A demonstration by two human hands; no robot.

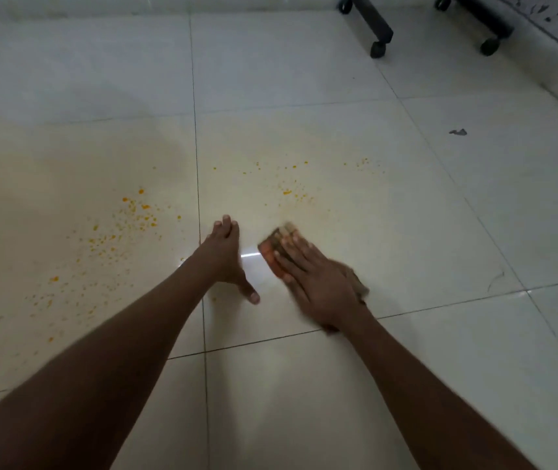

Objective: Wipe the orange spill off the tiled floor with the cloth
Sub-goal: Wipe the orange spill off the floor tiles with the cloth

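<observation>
Small folded cloth [279,247], orange-stained and blurred, lies flat on the glossy cream tiled floor [406,232] under the right hand [318,286], whose straight fingers press it down, just right of the vertical grout line. Orange spill [128,218] is scattered as droplets mostly left of that line, with a lighter patch [287,191] just beyond the cloth. Left hand [225,256] rests flat on the tile beside the cloth, fingers extended; black wheeled furniture legs [377,32] and a small grey scrap [458,131] sit far back right.

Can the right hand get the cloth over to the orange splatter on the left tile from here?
Probably not directly: the left hand is planted flat between the right hand, pressing the cloth, and that splatter.
</observation>
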